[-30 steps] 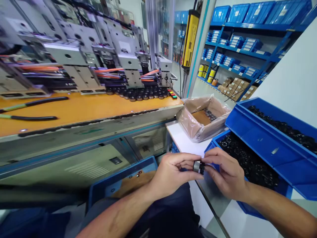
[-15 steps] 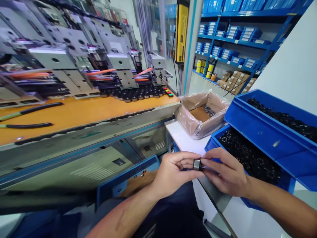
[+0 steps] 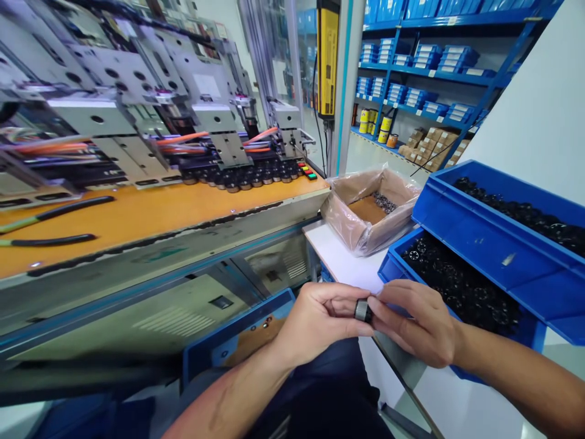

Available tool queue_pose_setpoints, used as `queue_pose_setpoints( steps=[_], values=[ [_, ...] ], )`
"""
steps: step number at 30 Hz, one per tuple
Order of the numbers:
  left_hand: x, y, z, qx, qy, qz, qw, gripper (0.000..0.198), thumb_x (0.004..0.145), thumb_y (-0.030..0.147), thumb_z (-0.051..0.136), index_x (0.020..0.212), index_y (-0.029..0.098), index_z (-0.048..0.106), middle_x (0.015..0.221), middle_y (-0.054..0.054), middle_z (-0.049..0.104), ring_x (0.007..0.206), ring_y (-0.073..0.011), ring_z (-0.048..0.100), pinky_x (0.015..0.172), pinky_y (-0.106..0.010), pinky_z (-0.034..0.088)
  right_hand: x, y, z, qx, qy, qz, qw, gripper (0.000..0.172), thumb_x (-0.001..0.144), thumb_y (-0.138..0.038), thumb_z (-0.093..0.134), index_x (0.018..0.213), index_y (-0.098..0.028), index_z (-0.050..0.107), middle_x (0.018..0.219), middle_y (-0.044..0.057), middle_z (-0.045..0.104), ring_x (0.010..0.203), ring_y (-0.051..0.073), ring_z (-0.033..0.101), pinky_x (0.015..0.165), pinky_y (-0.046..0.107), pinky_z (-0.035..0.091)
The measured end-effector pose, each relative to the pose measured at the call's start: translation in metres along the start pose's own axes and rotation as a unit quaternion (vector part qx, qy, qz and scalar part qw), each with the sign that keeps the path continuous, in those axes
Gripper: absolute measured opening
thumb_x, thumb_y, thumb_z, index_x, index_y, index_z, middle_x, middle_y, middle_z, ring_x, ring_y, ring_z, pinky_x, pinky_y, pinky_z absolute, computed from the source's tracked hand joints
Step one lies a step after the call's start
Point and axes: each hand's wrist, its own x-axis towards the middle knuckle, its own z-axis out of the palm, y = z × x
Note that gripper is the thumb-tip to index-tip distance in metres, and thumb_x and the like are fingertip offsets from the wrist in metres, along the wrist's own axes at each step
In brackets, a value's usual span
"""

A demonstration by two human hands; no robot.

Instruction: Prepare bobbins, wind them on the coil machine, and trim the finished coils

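My left hand (image 3: 315,320) and my right hand (image 3: 414,323) meet in front of me, both pinching a small round black and silver part (image 3: 363,310) between fingertips. Both hands are closed on it. Just right of my right hand stands a blue bin (image 3: 395,268) full of several small black round parts (image 3: 461,286). A second blue bin (image 3: 461,213) above it holds more black parts.
An orange-topped machine bench (image 3: 150,213) carries grey metal heads (image 3: 214,116) and a row of black parts (image 3: 247,177). A plastic-lined cardboard box (image 3: 365,210) sits on a white table (image 3: 340,259). A blue tray (image 3: 237,338) lies below. Blue shelving (image 3: 425,67) stands behind.
The view has shifted slightly, so the bench and bins sit a little lower left. My hands stay together on the small part, fingers turning it a little.
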Motion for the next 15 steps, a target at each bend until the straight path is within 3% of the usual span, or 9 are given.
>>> queue_pose_setpoints(
  steps=[4, 7, 9, 12, 14, 15],
  values=[
    [-0.002, -0.015, 0.013, 0.020, 0.069, 0.078, 0.994, 0.036, 0.053, 0.007, 0.090, 0.085, 0.015, 0.074, 0.075, -0.002, 0.078, 0.069, -0.0135, 0.073, 0.066, -0.020, 0.060, 0.000, 0.000, 0.000, -0.044, 0.011, -0.019, 0.999, 0.022, 0.086, -0.014, 0.063, 0.105, -0.003, 0.065, 0.081, 0.012, 0.065, 0.080, 0.022, 0.064, 0.062, 0.034, 0.061],
    [-0.002, -0.016, 0.015, 0.099, 0.076, 0.185, 0.975, 0.042, 0.057, 0.008, 0.089, 0.095, 0.020, 0.074, 0.087, -0.003, 0.078, 0.078, -0.0133, 0.073, 0.073, -0.020, 0.059, -0.003, -0.003, 0.003, -0.013, 0.025, 0.012, 1.000, 0.029, 0.086, -0.012, 0.061, 0.114, -0.003, 0.062, 0.089, 0.015, 0.066, 0.086, 0.023, 0.065, 0.067, 0.037, 0.062],
    [-0.001, -0.008, 0.011, 0.214, 0.055, 0.283, 0.933, 0.046, 0.057, 0.009, 0.090, 0.099, 0.020, 0.076, 0.092, -0.005, 0.077, 0.082, -0.0146, 0.072, 0.077, -0.021, 0.059, -0.004, -0.006, 0.004, 0.030, 0.037, 0.051, 0.998, 0.034, 0.083, -0.007, 0.062, 0.117, -0.004, 0.060, 0.095, 0.017, 0.065, 0.093, 0.024, 0.065, 0.073, 0.038, 0.062],
    [-0.001, 0.007, 0.002, 0.378, 0.018, 0.387, 0.841, 0.036, 0.059, 0.013, 0.089, 0.093, 0.016, 0.078, 0.086, -0.009, 0.077, 0.076, -0.0156, 0.073, 0.072, -0.020, 0.059, -0.003, -0.012, 0.005, 0.096, 0.035, 0.097, 0.990, 0.033, 0.083, -0.001, 0.060, 0.116, -0.005, 0.059, 0.096, 0.016, 0.066, 0.094, 0.022, 0.064, 0.076, 0.036, 0.062],
    [-0.002, 0.012, -0.002, 0.420, 0.017, 0.411, 0.809, 0.031, 0.061, 0.014, 0.088, 0.091, 0.015, 0.078, 0.080, -0.009, 0.077, 0.069, -0.0150, 0.073, 0.067, -0.019, 0.058, -0.001, -0.014, 0.004, 0.122, 0.026, 0.109, 0.986, 0.032, 0.083, 0.001, 0.058, 0.114, -0.006, 0.060, 0.095, 0.015, 0.066, 0.092, 0.020, 0.065, 0.076, 0.034, 0.062],
    [-0.002, 0.012, -0.002, 0.422, 0.023, 0.412, 0.807, 0.031, 0.062, 0.014, 0.088, 0.091, 0.016, 0.079, 0.079, -0.008, 0.077, 0.068, -0.0149, 0.073, 0.066, -0.019, 0.058, 0.000, -0.014, 0.004, 0.128, 0.024, 0.112, 0.985, 0.032, 0.083, 0.001, 0.057, 0.114, -0.006, 0.060, 0.095, 0.015, 0.066, 0.092, 0.020, 0.065, 0.075, 0.033, 0.062]
  ],
)
